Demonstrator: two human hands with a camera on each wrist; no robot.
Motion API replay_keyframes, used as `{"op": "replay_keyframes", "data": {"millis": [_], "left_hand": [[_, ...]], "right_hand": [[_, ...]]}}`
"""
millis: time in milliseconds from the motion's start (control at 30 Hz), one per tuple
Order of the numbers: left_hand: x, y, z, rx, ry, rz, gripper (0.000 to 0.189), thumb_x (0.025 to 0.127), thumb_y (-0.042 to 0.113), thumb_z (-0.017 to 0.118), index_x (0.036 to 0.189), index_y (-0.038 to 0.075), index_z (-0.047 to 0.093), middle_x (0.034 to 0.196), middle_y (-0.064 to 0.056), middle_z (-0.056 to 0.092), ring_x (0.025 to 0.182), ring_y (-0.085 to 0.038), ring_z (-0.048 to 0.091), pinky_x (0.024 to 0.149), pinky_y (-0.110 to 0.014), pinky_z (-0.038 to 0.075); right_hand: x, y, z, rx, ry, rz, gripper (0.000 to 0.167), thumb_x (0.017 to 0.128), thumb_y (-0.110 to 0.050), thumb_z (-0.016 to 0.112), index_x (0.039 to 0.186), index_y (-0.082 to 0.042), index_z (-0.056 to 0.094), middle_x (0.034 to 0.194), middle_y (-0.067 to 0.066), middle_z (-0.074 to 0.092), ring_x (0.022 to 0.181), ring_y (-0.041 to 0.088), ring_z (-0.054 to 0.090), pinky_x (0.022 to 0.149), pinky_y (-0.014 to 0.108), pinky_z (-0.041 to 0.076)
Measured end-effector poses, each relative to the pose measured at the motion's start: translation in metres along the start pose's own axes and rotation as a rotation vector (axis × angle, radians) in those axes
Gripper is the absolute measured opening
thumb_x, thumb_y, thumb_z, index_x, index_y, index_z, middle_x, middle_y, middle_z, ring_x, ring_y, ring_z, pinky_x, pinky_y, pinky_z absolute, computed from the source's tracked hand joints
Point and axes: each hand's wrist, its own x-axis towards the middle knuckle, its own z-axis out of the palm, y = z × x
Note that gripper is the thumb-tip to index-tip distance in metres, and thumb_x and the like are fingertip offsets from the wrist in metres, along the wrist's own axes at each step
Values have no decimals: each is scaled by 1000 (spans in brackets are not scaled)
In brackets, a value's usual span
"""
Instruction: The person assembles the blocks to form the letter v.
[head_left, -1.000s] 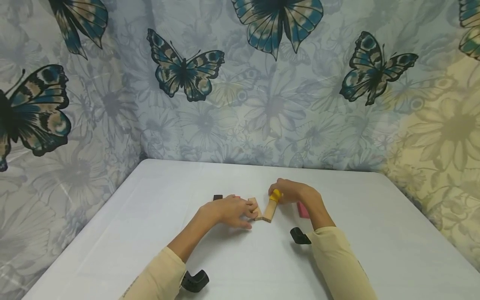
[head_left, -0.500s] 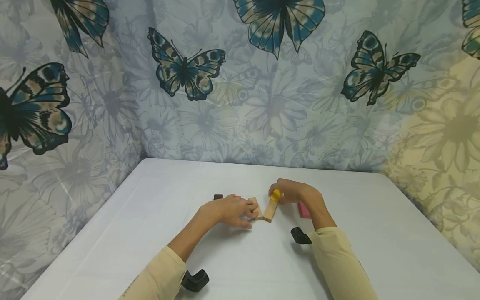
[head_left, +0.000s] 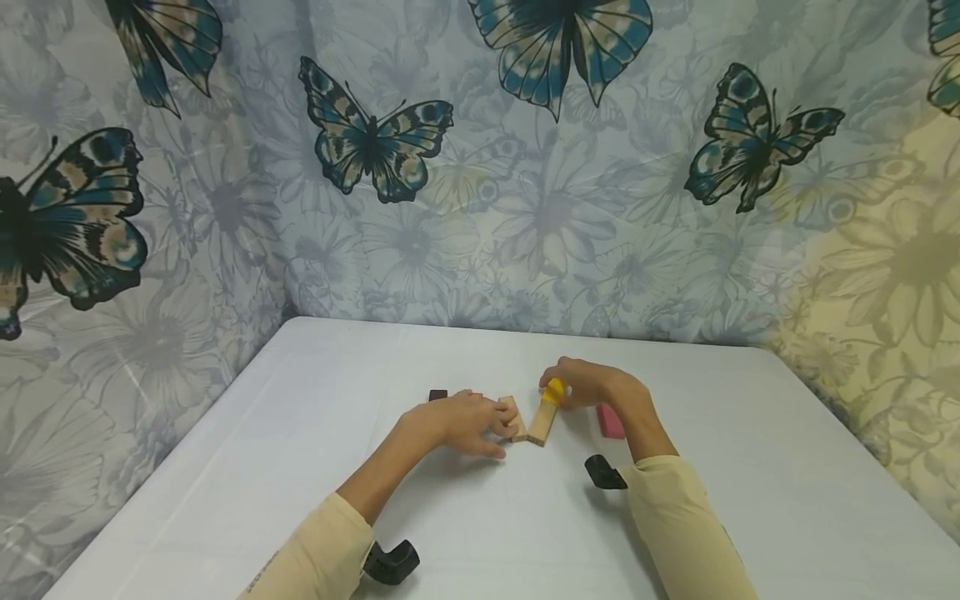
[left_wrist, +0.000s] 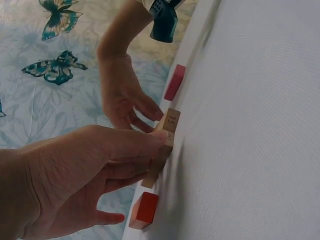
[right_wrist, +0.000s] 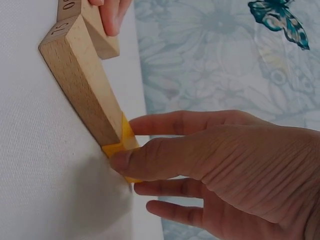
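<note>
Two pale wooden blocks with numbers on their ends meet at a corner, forming a V on the white table. My left hand (head_left: 465, 423) pinches the left wooden block (right_wrist: 102, 42); in the left wrist view the thumb covers part of its numbered end. My right hand (head_left: 588, 383) holds a small yellow piece (right_wrist: 129, 132) between thumb and fingers, against the far end of the right wooden block (right_wrist: 82, 80). That block's near end shows the marking 75 in the left wrist view. The yellow piece (head_left: 553, 390) is partly hidden by the fingers.
A pinkish-red block (head_left: 611, 422) lies beside the right forearm. An orange-red block (left_wrist: 144, 210) stands near the left hand's fingers. Behind the left hand is a small dark block (head_left: 438, 395). Butterfly-patterned cloth walls rise behind the white table (head_left: 337, 358).
</note>
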Motion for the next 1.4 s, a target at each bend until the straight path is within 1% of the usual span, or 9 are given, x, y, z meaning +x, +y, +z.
{"op": "replay_keyframes", "data": {"millis": [100,267,500,667,900,1067,1167,1300,1400], "left_hand": [[1,0,0,2,2,2,46,103,46,64,145,27,64,164,6,48,150,-14,49,127,-44,37],[1,0,1,0,-4,-4,47,102,46,64,146,27,64,165,7,46,152,-13,46,129,-43,34],[0,1,2,-30,-4,-20,47,102,44,65,146,26,64,164,6,47,151,-14,47,130,-42,32],[-2,0,1,-55,17,-22,46,102,44,66,143,25,66,163,5,49,150,-15,49,129,-44,34],[-3,0,1,-72,23,-25,45,101,43,67,142,24,67,163,5,49,151,-16,48,129,-45,34],[-3,1,2,-79,32,-26,44,101,43,68,141,25,67,162,3,50,150,-18,49,128,-47,36],[-3,1,2,-77,40,-26,44,100,42,69,140,25,68,161,2,51,148,-20,52,125,-48,39],[-1,1,3,-78,58,-21,42,100,42,70,137,24,71,155,1,58,141,-21,58,119,-45,45],[1,0,3,-72,62,-20,41,99,41,71,136,23,72,152,1,61,138,-20,60,117,-44,47]], "right_hand": [[0,0,0,-3,-4,4,44,93,-7,74,136,-16,67,123,12,63,114,27,61,106,51,55],[1,0,1,6,-7,3,46,93,-7,75,137,-15,67,125,12,63,116,28,61,108,52,54],[-1,-1,1,8,-3,-15,45,93,-6,73,136,-15,67,125,12,63,115,28,61,106,52,55],[0,-1,2,21,-6,-5,46,93,-6,72,137,-18,67,125,11,63,116,27,60,105,51,55],[2,-1,3,10,-11,4,45,93,-7,73,136,-19,67,124,10,62,116,26,60,106,51,55],[2,-2,3,6,-21,6,44,93,-8,73,136,-20,68,125,10,62,117,27,60,107,53,54],[1,-1,3,8,-23,10,44,94,-9,73,136,-20,68,126,10,62,119,27,59,108,54,54],[1,0,3,6,-19,9,43,93,-9,74,134,-20,68,127,10,62,119,27,59,108,54,53],[1,1,4,10,-18,10,43,92,-10,74,134,-21,68,128,10,62,119,27,59,108,54,53]]}}
